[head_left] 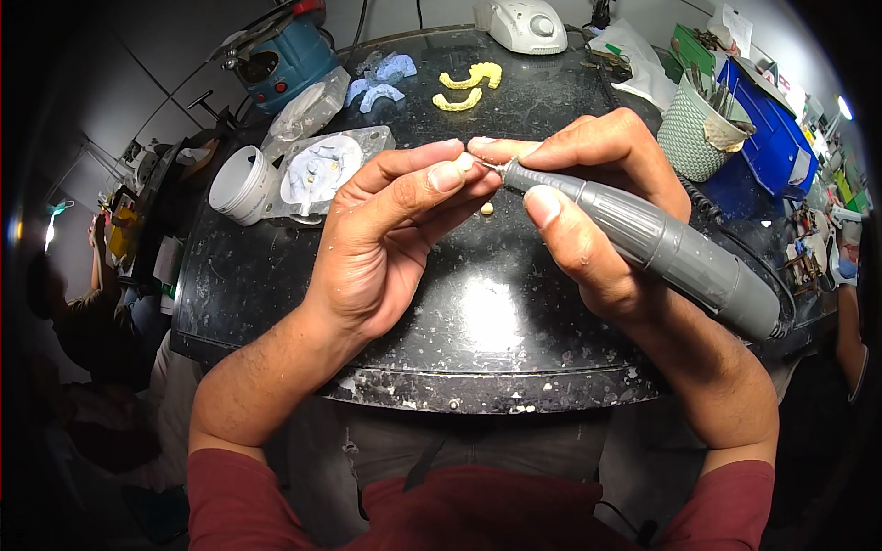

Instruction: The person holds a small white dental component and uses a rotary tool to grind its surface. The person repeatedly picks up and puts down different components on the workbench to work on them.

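Observation:
Between the thumb and fingers of my left hand point(381, 216) is pinched a small pale yellow dental crown point(465, 163), mostly covered by the fingertips. My right hand point(602, 184) grips a dark grey rotary handpiece point(643, 225) like a pen, its thin bur pointing left at the crown. Whether the bur touches the crown I cannot tell. Fingertips of both hands meet around the tool's tip. Just below them on the black bench lies another small yellowish tooth piece point(487, 208).
Left of my hands stand a plaster model in a clear holder point(322, 170) and a white tub point(241, 188). Blue point(381, 96) and yellow arch-shaped pieces point(457, 99) lie farther back, near a white control unit point(524, 26). A woven basket of tools point(695, 133) stands right, beside the handpiece's cord point(772, 266).

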Demonstrator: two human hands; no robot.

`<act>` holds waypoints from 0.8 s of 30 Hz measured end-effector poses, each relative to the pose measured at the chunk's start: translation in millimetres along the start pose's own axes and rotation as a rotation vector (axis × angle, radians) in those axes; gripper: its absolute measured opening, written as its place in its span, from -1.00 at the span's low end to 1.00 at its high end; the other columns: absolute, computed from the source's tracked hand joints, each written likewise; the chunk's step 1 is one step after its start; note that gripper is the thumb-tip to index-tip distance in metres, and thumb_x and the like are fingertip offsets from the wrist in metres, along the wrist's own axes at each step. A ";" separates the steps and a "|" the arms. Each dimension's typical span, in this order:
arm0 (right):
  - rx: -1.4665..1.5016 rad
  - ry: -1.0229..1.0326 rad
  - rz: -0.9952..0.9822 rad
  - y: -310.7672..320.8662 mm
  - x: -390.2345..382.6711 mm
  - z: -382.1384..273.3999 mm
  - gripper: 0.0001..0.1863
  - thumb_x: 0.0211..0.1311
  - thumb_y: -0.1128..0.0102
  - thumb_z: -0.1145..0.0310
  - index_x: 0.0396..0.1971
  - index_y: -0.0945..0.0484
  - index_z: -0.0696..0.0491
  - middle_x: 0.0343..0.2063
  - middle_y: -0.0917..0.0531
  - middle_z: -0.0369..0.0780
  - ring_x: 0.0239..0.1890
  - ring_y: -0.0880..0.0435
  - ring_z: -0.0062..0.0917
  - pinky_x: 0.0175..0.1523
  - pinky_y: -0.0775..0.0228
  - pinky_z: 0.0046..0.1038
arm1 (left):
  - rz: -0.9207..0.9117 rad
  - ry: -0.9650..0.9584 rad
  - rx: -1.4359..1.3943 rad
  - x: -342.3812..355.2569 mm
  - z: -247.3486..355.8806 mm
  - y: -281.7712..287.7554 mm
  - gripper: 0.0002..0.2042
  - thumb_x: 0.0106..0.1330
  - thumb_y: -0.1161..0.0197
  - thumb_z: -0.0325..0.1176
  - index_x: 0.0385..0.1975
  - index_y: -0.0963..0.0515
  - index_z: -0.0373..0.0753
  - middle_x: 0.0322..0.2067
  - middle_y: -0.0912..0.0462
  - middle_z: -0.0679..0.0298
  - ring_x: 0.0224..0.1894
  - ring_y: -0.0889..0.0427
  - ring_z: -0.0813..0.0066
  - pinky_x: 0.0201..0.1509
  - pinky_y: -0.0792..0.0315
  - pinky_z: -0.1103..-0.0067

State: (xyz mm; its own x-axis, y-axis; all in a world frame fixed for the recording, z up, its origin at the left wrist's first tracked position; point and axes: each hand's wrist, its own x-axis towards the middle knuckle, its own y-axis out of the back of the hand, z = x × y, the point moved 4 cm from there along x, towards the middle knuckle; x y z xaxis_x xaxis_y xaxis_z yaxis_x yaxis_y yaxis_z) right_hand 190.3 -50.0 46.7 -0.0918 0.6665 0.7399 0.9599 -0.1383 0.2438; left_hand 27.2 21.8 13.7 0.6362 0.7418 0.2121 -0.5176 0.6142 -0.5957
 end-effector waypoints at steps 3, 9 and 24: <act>0.006 -0.010 0.007 -0.1 -0.5 0.4 -0.81 0.18 -0.08 0.51 -0.21 -0.39 0.21 -0.26 -0.59 -0.08 -0.07 -0.63 -0.40 0.04 -0.39 -0.44 | 0.003 -0.001 0.004 0.1 0.0 -0.7 -0.80 0.32 -0.16 -0.52 -0.10 -0.55 -0.36 -0.16 -0.65 0.03 -0.03 -0.64 0.25 0.22 -0.47 0.36; 0.009 -0.051 -0.015 -0.7 -1.1 0.7 -0.81 0.19 -0.08 0.51 -0.21 -0.39 0.19 -0.19 -0.60 -0.03 -0.03 -0.61 -0.39 0.09 -0.39 -0.42 | 0.034 0.007 0.024 -0.6 -0.2 -0.3 -0.81 0.31 -0.18 -0.51 -0.11 -0.56 -0.35 -0.17 -0.66 0.05 -0.04 -0.65 0.27 0.20 -0.48 0.38; 0.025 -0.017 0.016 -2.4 -0.3 1.2 -0.80 0.19 -0.07 0.51 -0.19 -0.38 0.19 -0.29 -0.56 -0.11 -0.03 -0.62 -0.37 0.09 -0.39 -0.40 | -0.007 0.070 -0.084 1.4 -0.7 0.3 -0.79 0.35 -0.15 -0.44 -0.07 -0.53 -0.36 -0.16 -0.65 0.03 -0.02 -0.63 0.23 0.23 -0.44 0.34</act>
State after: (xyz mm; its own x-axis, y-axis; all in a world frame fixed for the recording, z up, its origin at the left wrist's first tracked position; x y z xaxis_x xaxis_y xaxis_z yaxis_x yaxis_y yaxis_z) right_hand 188.3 -49.0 45.2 -0.0720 0.6770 0.7324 0.9675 -0.1311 0.2162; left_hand 28.3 22.7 13.3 0.6797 0.7152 0.1630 -0.4651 0.5920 -0.6582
